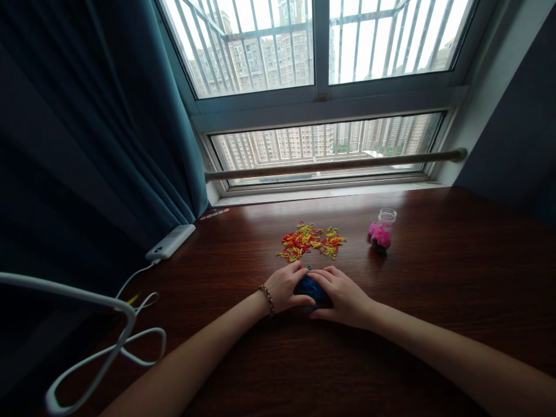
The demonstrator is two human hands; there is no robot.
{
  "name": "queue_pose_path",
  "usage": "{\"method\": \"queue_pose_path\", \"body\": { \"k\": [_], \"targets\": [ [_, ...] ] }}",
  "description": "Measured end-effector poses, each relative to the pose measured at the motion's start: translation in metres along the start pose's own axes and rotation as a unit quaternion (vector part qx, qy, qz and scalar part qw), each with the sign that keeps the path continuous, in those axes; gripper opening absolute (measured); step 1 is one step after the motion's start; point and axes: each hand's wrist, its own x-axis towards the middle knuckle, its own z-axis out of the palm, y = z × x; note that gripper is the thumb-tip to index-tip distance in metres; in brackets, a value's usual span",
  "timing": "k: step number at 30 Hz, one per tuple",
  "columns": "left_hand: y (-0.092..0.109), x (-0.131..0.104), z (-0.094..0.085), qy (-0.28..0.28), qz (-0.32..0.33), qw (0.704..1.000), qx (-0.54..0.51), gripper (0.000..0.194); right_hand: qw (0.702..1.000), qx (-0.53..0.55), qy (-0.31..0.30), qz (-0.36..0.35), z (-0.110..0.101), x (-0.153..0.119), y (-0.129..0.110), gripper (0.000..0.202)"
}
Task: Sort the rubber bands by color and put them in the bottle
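Observation:
My left hand (pixel 285 288), with a beaded bracelet at the wrist, curves around the left side of a heap of small blue rubber bands (pixel 311 287). From the other side my right hand (pixel 343 294) cups the same heap. The fingertips of both hands meet behind it, and the thumbs come close together in front. Parts of the blue heap are hidden under the fingers. Just beyond the hands lies a loose spread of red and yellow rubber bands (pixel 304 241).
A small clear jar (pixel 387 216) stands open on the brown wooden table (pixel 443 272), with pink bands (pixel 381 236) in it. At the left, a white power bank (pixel 171 242) lies by the blue curtain (pixel 143 116), its white cable (pixel 93 295) looping over the table's left side.

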Motion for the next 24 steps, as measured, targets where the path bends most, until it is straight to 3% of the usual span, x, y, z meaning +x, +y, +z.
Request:
{"method": "queue_pose_path", "body": {
  "k": [3,8,13,15,18,21,24],
  "targets": [
    [-0.001,0.000,-0.001,0.001,0.034,0.997,-0.073,0.059,0.999,0.030,0.027,0.007,0.002,0.000,0.005,0.047],
    [-0.006,0.001,0.006,0.037,0.040,0.988,-0.148,0.061,0.995,0.025,0.096,0.021,-0.001,0.000,0.019,0.038],
    [-0.013,0.002,0.010,0.100,0.036,0.988,-0.110,0.058,0.958,-0.077,0.275,0.011,-0.027,0.003,0.031,0.024],
    [-0.013,0.003,0.008,0.109,0.031,0.990,-0.082,0.059,0.917,-0.118,0.378,0.044,-0.044,0.002,0.039,0.029],
    [-0.011,0.004,0.006,0.085,0.036,0.994,-0.056,0.068,0.838,-0.154,0.506,0.135,-0.065,-0.001,0.058,0.054],
    [-0.010,0.004,0.006,0.068,0.043,0.996,-0.048,0.072,0.802,-0.170,0.529,0.218,-0.068,-0.006,0.083,0.073],
    [-0.011,0.004,0.008,0.068,0.044,0.995,-0.057,0.060,0.816,-0.163,0.482,0.275,-0.058,-0.012,0.108,0.074]
  ]
}}
